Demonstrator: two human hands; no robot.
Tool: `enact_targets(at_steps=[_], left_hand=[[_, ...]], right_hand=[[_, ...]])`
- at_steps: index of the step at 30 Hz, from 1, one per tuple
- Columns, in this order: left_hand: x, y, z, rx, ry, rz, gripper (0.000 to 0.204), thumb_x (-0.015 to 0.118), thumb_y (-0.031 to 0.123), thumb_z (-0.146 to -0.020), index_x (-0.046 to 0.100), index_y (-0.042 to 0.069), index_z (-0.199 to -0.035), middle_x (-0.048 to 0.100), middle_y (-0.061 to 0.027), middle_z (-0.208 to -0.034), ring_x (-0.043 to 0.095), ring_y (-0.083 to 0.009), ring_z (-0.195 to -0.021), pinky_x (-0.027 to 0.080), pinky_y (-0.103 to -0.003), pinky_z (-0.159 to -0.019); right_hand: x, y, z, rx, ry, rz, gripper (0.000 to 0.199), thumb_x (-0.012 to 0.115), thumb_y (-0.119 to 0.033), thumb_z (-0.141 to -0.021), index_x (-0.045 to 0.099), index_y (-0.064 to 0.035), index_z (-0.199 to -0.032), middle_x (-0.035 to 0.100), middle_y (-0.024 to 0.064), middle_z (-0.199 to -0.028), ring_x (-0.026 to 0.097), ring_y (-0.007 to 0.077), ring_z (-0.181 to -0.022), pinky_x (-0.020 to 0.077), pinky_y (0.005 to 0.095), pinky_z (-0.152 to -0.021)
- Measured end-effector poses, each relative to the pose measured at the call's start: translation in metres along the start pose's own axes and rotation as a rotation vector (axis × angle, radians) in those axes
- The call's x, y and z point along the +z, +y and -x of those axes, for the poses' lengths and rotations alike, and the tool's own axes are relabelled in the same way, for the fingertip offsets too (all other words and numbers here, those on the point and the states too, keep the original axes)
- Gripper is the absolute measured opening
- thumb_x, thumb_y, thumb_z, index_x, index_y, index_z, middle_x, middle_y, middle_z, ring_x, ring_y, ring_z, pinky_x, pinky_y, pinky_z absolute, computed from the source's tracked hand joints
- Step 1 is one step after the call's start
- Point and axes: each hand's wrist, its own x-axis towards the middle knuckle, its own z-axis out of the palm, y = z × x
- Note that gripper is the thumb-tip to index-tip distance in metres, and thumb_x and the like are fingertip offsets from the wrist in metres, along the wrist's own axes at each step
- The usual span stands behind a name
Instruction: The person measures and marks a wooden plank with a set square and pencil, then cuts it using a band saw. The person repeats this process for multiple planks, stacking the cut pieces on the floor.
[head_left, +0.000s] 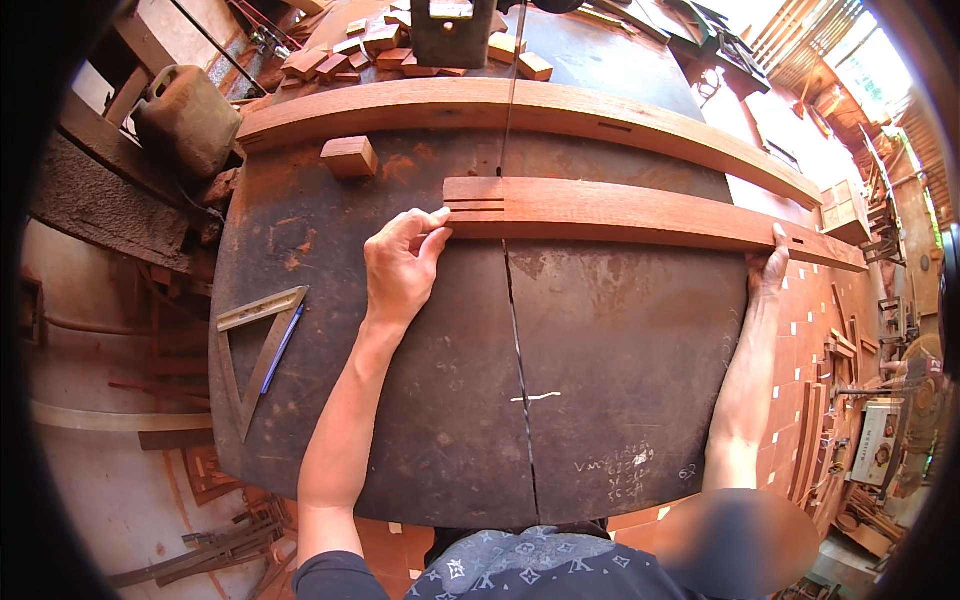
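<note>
A long reddish wooden beam (620, 205) lies crosswise on the dark saw table (430, 400). Narrow dark slots are cut into its left end, and a small mortise shows near its right end. My left hand (402, 262) pinches the near corner of the slotted end between thumb and fingers. Farther right, my right hand (768, 265) grips the near edge close to the mortise, part of its fingers hidden below the wood. The thin saw blade (513, 95) comes down at the beam's far edge, just where the slots end.
Behind it lies a second long beam (400, 101), with a small wooden block (349, 157) before it. Offcuts (380, 40) pile up at the back beside the saw guide (440, 40). A triangular square (235, 370) and blue pen (282, 350) rest at left, near a dusty jerrycan (187, 120).
</note>
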Motion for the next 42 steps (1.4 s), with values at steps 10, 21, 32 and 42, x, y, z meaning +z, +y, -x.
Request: enact_targets(at_steps=[10,21,32,42], left_hand=[[0.000,0.003,-0.001,-0.023,0.013,0.005,0.012,0.078,-0.008,-0.090,0.073,-0.004,-0.100,0.079,-0.0125,-0.097,0.079,-0.0198,-0.087,0.065,-0.030,-0.072],[-0.001,0.001,0.001,0.013,0.013,-0.004,0.012,0.079,-0.008,-0.089,0.074,-0.003,-0.099,0.078,-0.0125,-0.095,0.078,-0.0195,-0.083,0.064,-0.030,-0.069],[-0.002,0.001,-0.001,0.011,-0.002,-0.013,0.007,0.076,-0.007,-0.094,0.072,-0.005,-0.100,0.079,-0.0071,-0.097,0.076,-0.0115,-0.082,0.064,-0.027,-0.071],[-0.002,-0.001,0.000,-0.003,0.003,-0.002,0.011,0.078,-0.007,-0.089,0.074,-0.003,-0.099,0.078,-0.0133,-0.098,0.079,-0.0206,-0.086,0.064,-0.030,-0.069]], right_hand=[[0.007,0.001,0.005,0.006,-0.020,-0.020,0.050,0.077,-0.033,-0.095,0.058,-0.0096,-0.135,0.067,0.0070,-0.126,0.067,0.0223,-0.118,0.0600,0.0413,-0.094],[0.004,0.002,-0.001,0.012,-0.003,-0.009,0.052,0.078,-0.033,-0.094,0.058,-0.0095,-0.135,0.069,0.0071,-0.124,0.068,0.0217,-0.116,0.0601,0.0410,-0.093],[0.010,0.000,0.006,0.000,-0.001,0.007,0.053,0.077,-0.033,-0.093,0.057,-0.0091,-0.136,0.067,0.0084,-0.126,0.066,0.0237,-0.119,0.0585,0.0437,-0.096],[0.000,0.004,-0.006,0.020,-0.041,0.024,0.056,0.074,-0.032,-0.094,0.053,-0.0053,-0.139,0.065,0.0112,-0.128,0.064,0.0260,-0.122,0.0577,0.0466,-0.099]])
